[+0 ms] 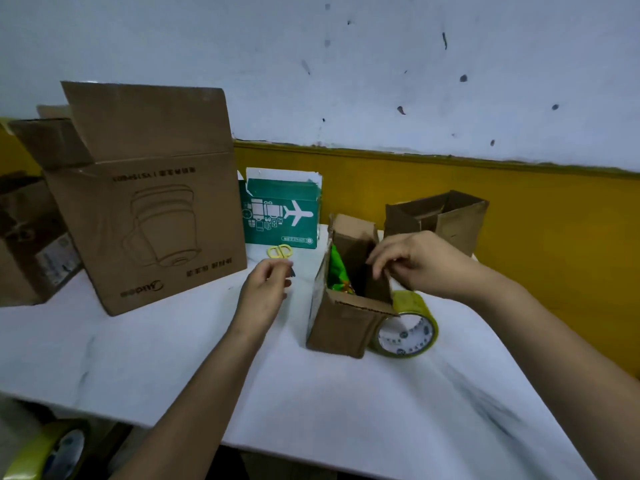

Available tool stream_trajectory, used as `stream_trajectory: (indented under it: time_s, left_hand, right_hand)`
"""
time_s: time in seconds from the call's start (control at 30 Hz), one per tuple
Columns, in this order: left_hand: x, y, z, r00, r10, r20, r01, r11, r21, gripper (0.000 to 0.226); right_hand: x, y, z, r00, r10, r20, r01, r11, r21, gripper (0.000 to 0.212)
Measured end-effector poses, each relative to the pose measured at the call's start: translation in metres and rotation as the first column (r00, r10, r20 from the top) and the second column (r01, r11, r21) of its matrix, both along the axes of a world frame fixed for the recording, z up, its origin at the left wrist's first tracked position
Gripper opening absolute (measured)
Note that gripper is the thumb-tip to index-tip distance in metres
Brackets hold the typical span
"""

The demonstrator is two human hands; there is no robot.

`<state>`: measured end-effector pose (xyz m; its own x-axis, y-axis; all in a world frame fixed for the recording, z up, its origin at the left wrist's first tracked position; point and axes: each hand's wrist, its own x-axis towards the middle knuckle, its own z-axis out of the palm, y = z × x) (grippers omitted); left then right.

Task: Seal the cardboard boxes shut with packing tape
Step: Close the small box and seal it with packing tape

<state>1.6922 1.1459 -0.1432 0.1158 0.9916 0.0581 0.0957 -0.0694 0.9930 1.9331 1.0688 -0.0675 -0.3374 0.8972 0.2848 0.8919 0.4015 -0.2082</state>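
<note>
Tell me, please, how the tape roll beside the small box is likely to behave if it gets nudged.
The tape roll stands on its edge on the table, so it would probably roll. It seems to lean against the small box, which likely blocks it on that side. Its wide band suggests it would not tip readily.

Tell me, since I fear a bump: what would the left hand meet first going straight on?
Likely the yellow scissors just beyond the left hand, then the green box; depth is unclear.

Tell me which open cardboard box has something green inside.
The small brown box under the right hand, beside the tape roll. A green packet shows inside; no contents show in the other boxes.
</note>
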Motion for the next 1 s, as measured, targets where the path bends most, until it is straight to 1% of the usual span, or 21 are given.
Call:
stream_trajectory:
  time_s: [0.1, 0.13, 0.2, 0.27, 0.3, 0.33, 0.4, 0.43, 0.47, 0.5, 0.57, 0.6, 0.63, 0.67, 0.7, 0.73, 0.77, 0.83, 0.87, 0.93, 1.0]
  left_hand:
    - [0.009, -0.007, 0.007, 0.989, -0.141, 0.036, 0.138, 0.987, 0.078, 0.029]
    - [0.013, -0.01, 0.009, 0.98, -0.195, 0.029, 0.191, 0.976, 0.104, 0.039]
    - [0.022, -0.015, 0.015, 0.96, -0.281, -0.005, 0.279, 0.95, 0.139, 0.067]
    - [0.031, -0.017, 0.018, 0.948, -0.302, -0.099, 0.315, 0.936, 0.158, 0.086]
    - [0.035, -0.017, 0.02, 0.946, -0.282, -0.161, 0.306, 0.94, 0.154, 0.088]
    - [0.037, -0.016, 0.021, 0.946, -0.255, -0.198, 0.284, 0.95, 0.13, 0.083]
    - [0.041, -0.016, 0.021, 0.955, -0.243, -0.171, 0.248, 0.969, 0.011, 0.058]
    - [0.04, -0.017, 0.019, 0.957, -0.258, -0.136, 0.25, 0.965, -0.074, 0.046]
    - [0.039, -0.018, 0.017, 0.958, -0.269, -0.1, 0.254, 0.957, -0.141, 0.04]
    - [0.036, -0.02, 0.015, 0.961, -0.267, -0.075, 0.25, 0.95, -0.188, 0.035]
    - [0.032, -0.022, 0.011, 0.967, -0.253, -0.023, 0.241, 0.943, -0.229, 0.028]
    - [0.03, -0.025, 0.012, 0.967, -0.254, 0.004, 0.248, 0.94, -0.234, 0.025]
    - [0.029, -0.028, 0.012, 0.965, -0.262, 0.022, 0.259, 0.936, -0.239, 0.022]
    - [0.03, -0.03, 0.012, 0.961, -0.274, 0.027, 0.272, 0.93, -0.246, 0.021]
    - [0.031, -0.031, 0.011, 0.957, -0.291, 0.017, 0.286, 0.925, -0.249, 0.024]
    - [0.031, -0.034, 0.011, 0.952, -0.305, -0.002, 0.295, 0.923, -0.245, 0.03]
    - [0.032, -0.035, 0.011, 0.95, -0.31, -0.027, 0.295, 0.927, -0.231, 0.039]
    - [0.034, -0.035, 0.01, 0.947, -0.308, -0.092, 0.287, 0.938, -0.195, 0.056]
    - [0.034, -0.036, 0.011, 0.944, -0.307, -0.119, 0.288, 0.945, -0.158, 0.06]
    - [0.034, -0.038, 0.016, 0.934, -0.318, -0.165, 0.307, 0.947, -0.091, 0.059]
    - [0.034, -0.039, 0.018, 0.92, -0.349, -0.176, 0.343, 0.937, -0.065, 0.06]
  right_hand:
    - [-0.002, -0.002, -0.001, 0.978, -0.055, -0.199, 0.047, 0.998, -0.046, 0.036]
    - [-0.003, -0.003, -0.001, 0.961, -0.075, -0.266, 0.061, 0.996, -0.061, 0.034]
    - [-0.005, -0.005, -0.002, 0.931, -0.106, -0.351, 0.087, 0.994, -0.069, 0.025]
    - [-0.007, -0.003, -0.009, 0.918, -0.138, -0.371, 0.12, 0.99, -0.072, 0.014]
    - [-0.008, -0.003, -0.013, 0.921, -0.165, -0.352, 0.152, 0.986, -0.063, 0.013]
    - [-0.009, -0.002, -0.017, 0.921, -0.194, -0.337, 0.188, 0.981, -0.052, 0.014]
    - [-0.012, -0.002, -0.025, 0.889, -0.28, -0.363, 0.279, 0.959, -0.058, 0.019]
    - [-0.013, -0.003, -0.029, 0.855, -0.331, -0.399, 0.333, 0.941, -0.066, 0.024]
    - [-0.012, -0.004, -0.034, 0.806, -0.375, -0.458, 0.377, 0.922, -0.092, 0.031]
    - [-0.012, -0.005, -0.039, 0.733, -0.398, -0.551, 0.385, 0.911, -0.147, 0.04]
    - [-0.014, -0.006, -0.044, 0.513, -0.396, -0.762, 0.296, 0.915, -0.276, 0.053]
    - [-0.013, -0.006, -0.045, 0.419, -0.402, -0.814, 0.261, 0.912, -0.316, 0.055]
    - [-0.013, -0.006, -0.043, 0.373, -0.425, -0.825, 0.255, 0.902, -0.349, 0.056]
    - [-0.012, -0.006, -0.042, 0.367, -0.457, -0.81, 0.267, 0.886, -0.379, 0.055]
    - [-0.01, -0.007, -0.039, 0.39, -0.483, -0.784, 0.292, 0.872, -0.392, 0.053]
    - [-0.009, -0.007, -0.036, 0.436, -0.506, -0.744, 0.337, 0.859, -0.387, 0.051]
    - [-0.008, -0.009, -0.034, 0.502, -0.528, -0.685, 0.398, 0.844, -0.359, 0.05]
    - [-0.011, -0.012, -0.028, 0.639, -0.556, -0.531, 0.521, 0.821, -0.234, 0.05]
    - [-0.013, -0.012, -0.026, 0.691, -0.557, -0.461, 0.552, 0.818, -0.162, 0.05]
    - [-0.02, -0.01, -0.019, 0.75, -0.538, -0.384, 0.564, 0.824, -0.053, 0.05]
    - [-0.028, -0.005, -0.01, 0.773, -0.523, -0.359, 0.57, 0.821, 0.032, 0.046]
